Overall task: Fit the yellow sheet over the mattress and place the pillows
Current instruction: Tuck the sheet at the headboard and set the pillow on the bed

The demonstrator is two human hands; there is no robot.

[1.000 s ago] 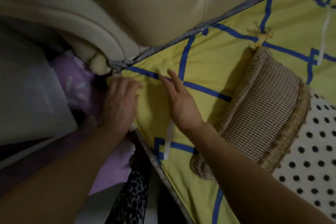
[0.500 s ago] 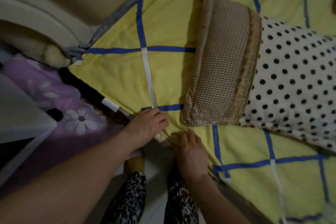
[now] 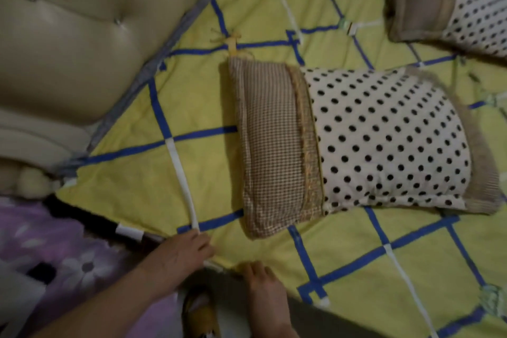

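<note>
The yellow sheet (image 3: 131, 178) with blue and white grid lines is spread across the mattress up to the headboard. A pillow (image 3: 356, 140), brown check at one end and polka dots on white, lies on it in the middle. A second pillow (image 3: 444, 5) lies at the top right. My left hand (image 3: 182, 255) grips the sheet's near edge with curled fingers. My right hand (image 3: 263, 285) is beside it at the same edge, its fingers tucked down over the side of the mattress.
A padded beige headboard (image 3: 76, 35) fills the upper left. Purple flowered fabric (image 3: 68, 252) lies on the floor at lower left, beside a white box (image 3: 16, 302). A yellow slipper (image 3: 200, 313) shows between my arms.
Both hands have moved from the headboard corner along the mattress's side edge toward me. The view has swung right, so the whole near pillow and a second pillow now show.
</note>
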